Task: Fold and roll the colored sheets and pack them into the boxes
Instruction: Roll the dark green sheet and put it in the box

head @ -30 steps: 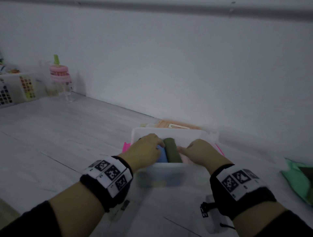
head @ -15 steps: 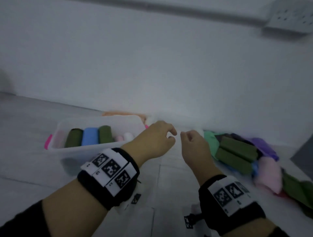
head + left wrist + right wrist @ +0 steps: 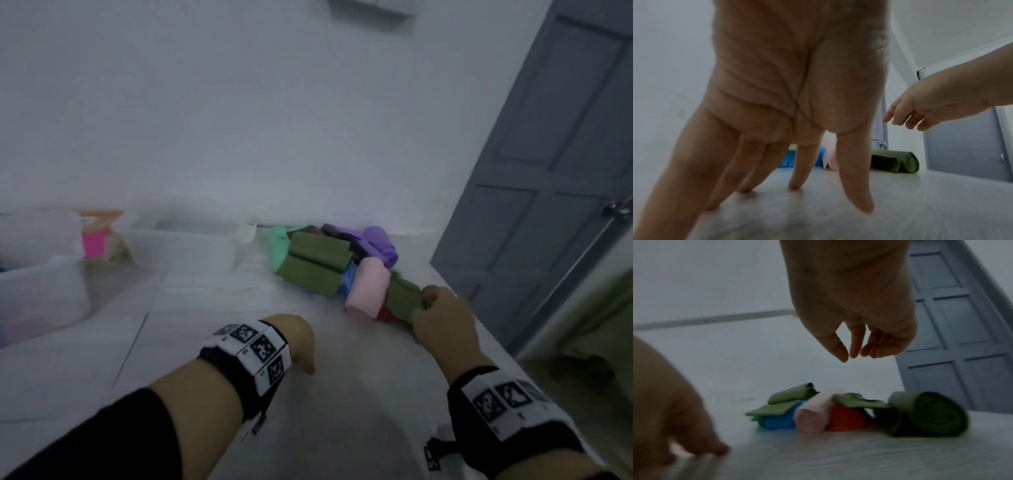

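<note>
- The left hand [image 3: 297, 342] is seen low at the pale floor [image 3: 342, 394]; in the left wrist view its fingers [image 3: 800, 167] are straight and spread, tips set down on the floor, nothing held.
- The right hand [image 3: 443, 322] is seen over the near end of the heap of rolled and folded coloured sheets [image 3: 342, 270]. In both wrist views it hangs in the air above the heap with fingers loosely bent toward the thumb, apart from any sheet and holding nothing. In the head view it overlaps the green roll, but contact cannot be confirmed there.
- A dark green rolled fabric sheet [image 3: 929, 413] is noted at the right end of the heap, lying on its side on the floor, spiral end toward the right wrist camera.
- A pale pink rolled sheet [image 3: 368, 289] lies just beside it, with two olive green folded sheets [image 3: 317, 263] further along, a blue piece [image 3: 780, 418] and an orange-red piece [image 3: 845, 418] underneath, and a purple sheet [image 3: 378, 241] at the wall side.
- A translucent plastic box [image 3: 44, 298] is seen at the far left, well apart from the heap; a second clear box [image 3: 191, 250] stands between them near the wall. Contents are too blurred to tell.
- A grey panelled door [image 3: 555, 171] stands to the right of the heap.
</note>
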Demonstrator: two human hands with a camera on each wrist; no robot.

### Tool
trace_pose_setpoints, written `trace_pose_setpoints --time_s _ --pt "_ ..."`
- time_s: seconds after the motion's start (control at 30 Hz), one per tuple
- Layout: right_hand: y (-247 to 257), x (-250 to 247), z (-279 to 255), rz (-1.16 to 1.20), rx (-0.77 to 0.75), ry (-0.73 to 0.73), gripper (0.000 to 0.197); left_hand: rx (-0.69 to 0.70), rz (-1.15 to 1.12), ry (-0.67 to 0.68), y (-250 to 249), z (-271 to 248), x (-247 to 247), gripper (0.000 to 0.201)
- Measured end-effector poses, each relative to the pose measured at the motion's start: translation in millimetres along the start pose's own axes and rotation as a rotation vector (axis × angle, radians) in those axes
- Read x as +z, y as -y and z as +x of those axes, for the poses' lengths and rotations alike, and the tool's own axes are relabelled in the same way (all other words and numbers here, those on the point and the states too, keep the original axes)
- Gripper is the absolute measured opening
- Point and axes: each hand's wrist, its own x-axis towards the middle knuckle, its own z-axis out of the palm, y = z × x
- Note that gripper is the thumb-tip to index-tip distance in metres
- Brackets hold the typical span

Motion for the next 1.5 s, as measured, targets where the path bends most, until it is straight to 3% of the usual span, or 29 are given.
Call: trace_pose_setpoints --time_s 0.07,0.17,0.23,0.37,0.47,0.57,0.6,0.63,0.7,0.77,0.83,0.9,0.97,1.07,1.17,1.27,1.37,1.43,1.47,1.5 --pt "-18.7 -4.6 22.3 -0.067 0.034 0.016 0.027 -0.029 0.072 0.041 -4.4 3.8 2.8 0.06" --pt "-39.6 2.5 48.0 -0.302 -0.038 0.202 0.016 -0.05 0.087 0.029 -3.6 8.9 7.4 0.067" --pt "-48.3 12.2 55.8 -0.396 -0.022 0.272 0.021 -0.057 0.075 0.019 -2.3 12.5 10.5 0.073" --pt "-59.9 23.2 62.8 -0.345 0.083 0.242 0.034 -0.046 0.075 -0.004 -0.1 20.1 16.5 0.074" --pt "-67.6 15.4 69.5 0.001 0.216 0.284 0.043 -0.04 0.082 -0.001 2.0 22.0 18.3 0.074" --pt "-60.5 1.0 54.7 0.678 0.522 0.276 0.01 -0.048 0.05 -0.003 3.0 21.2 19.6 0.074" --pt "-53.8 -0.7 46.7 0.875 0.587 0.264 0.008 -0.055 0.028 0.0 2.6 19.2 19.3 0.073" --pt "-45.9 -1.1 38.8 1.014 0.614 0.269 0.018 -0.056 -0.01 -0.012 1.1 16.3 18.3 0.072" --pt "-22.1 -0.1 21.2 1.139 0.592 0.291 0.05 -0.025 -0.171 -0.102 -5.3 9.9 15.9 0.066" --pt "9.2 -1.0 1.0 1.151 0.487 0.348 0.06 0.033 -0.518 -0.12 -10.6 -0.1 14.2 0.069" --pt "43.0 -1.7 -19.7 1.194 0.341 0.425 0.064 0.097 -1.036 0.081 -5.2 -11.9 18.2 0.094" --pt "76.5 -1.4 -37.5 1.322 0.188 0.527 0.068 0.331 -1.424 0.399 12.8 -24.0 27.0 0.11" --pt "104.6 1.7 -50.4 1.457 0.06 0.639 0.078 0.56 -1.689 0.492 36.7 -38.1 33.2 0.113" --pt "137.0 11.5 -69.1 1.558 -0.115 0.791 0.097 0.633 -1.963 0.302 74.8 -58.2 35.0 0.105" --pt "157.8 26.3 -88.3 1.434 -0.227 0.924 0.094 0.558 -2.154 -0.093 106.2 -74.1 33.0 0.059" --pt "173.8 51.9 -110.0 1.382 -0.12 0.993 0.083 0.311 -2.198 -0.48 134.3 -83.1 29.5 0.027" --pt "185.2 77.6 -133.8 1.318 0.102 0.985 0.051 0.141 -2.238 -0.696 157.3 -89.2 31.4 0.021" --pt "185.4 95.1 -142.6 1.054 0.17 0.921 0.049 0.012 -2.182 -0.789 165.5 -89.3 36.0 0.027" --pt "183.9 101.8 -145.1 0.831 0.127 0.851 0.052 -0.067 -2.129 -0.826 168.3 -87.4 39.2 0.029" --pt "182.5 107.1 -147.2 0.599 -0.012 0.753 0.055 -0.128 -2.079 -0.848 170.6 -85.1 42.8 0.03"
